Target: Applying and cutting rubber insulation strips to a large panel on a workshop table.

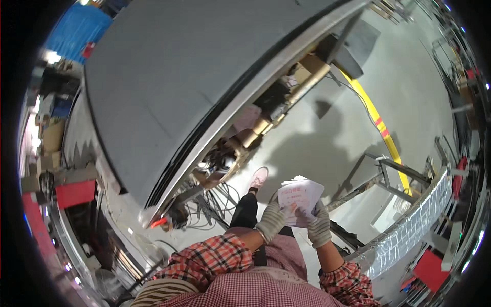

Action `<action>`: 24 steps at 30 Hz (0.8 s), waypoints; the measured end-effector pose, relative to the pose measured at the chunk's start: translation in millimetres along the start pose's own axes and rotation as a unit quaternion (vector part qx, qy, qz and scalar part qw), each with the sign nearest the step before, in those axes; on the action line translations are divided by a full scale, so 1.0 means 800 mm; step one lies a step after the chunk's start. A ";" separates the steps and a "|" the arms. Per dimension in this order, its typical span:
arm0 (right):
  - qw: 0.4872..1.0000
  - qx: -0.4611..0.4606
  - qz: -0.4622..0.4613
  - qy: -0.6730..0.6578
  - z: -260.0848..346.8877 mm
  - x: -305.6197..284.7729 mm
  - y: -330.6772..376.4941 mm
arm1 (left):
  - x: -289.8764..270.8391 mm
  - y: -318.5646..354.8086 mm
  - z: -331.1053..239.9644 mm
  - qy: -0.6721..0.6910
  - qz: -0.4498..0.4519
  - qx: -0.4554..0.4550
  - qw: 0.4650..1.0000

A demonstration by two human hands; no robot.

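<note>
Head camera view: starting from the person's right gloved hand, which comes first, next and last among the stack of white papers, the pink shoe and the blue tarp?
1. Stack of white papers: held, touching the right hand.
2. Pink shoe: on the floor, up and to the left.
3. Blue tarp: far upper left corner.

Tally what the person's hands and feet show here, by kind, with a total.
Gloved hands: 2 (left hand, right hand)
Stack of white paper sheets, held by both hands: 1
Pink shoe: 1
Total: 4
</note>
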State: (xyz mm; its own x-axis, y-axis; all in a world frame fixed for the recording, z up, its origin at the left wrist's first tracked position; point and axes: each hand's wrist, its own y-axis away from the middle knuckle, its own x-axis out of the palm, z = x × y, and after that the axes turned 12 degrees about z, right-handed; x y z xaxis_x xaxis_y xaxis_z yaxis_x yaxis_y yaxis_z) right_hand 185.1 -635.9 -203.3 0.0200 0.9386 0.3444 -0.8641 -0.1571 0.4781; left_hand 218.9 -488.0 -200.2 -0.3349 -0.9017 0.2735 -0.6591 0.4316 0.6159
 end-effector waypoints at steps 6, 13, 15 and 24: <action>0.993 0.091 0.065 -0.027 0.036 0.020 0.046 | -0.044 0.074 -0.045 -0.270 -0.073 0.117 0.953; 0.970 0.179 0.156 0.054 0.069 0.060 0.062 | -0.065 0.139 -0.057 -0.371 -0.072 0.008 0.926; 0.967 0.178 0.170 0.067 0.073 0.074 0.059 | -0.071 0.152 -0.062 -0.374 -0.091 0.043 0.922; 0.946 0.138 0.271 0.117 0.102 0.158 0.018 | -0.136 0.213 -0.112 -0.351 -0.169 0.119 0.913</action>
State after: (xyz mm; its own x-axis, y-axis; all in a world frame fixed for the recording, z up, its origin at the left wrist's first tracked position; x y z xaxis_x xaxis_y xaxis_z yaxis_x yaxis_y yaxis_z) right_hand 215.9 -544.4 -86.7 -0.5269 0.7347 0.4273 -0.5507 -0.6781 0.4868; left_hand 203.8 -318.8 -58.7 -0.3801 -0.7813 -0.4950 -0.9043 0.2015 0.3763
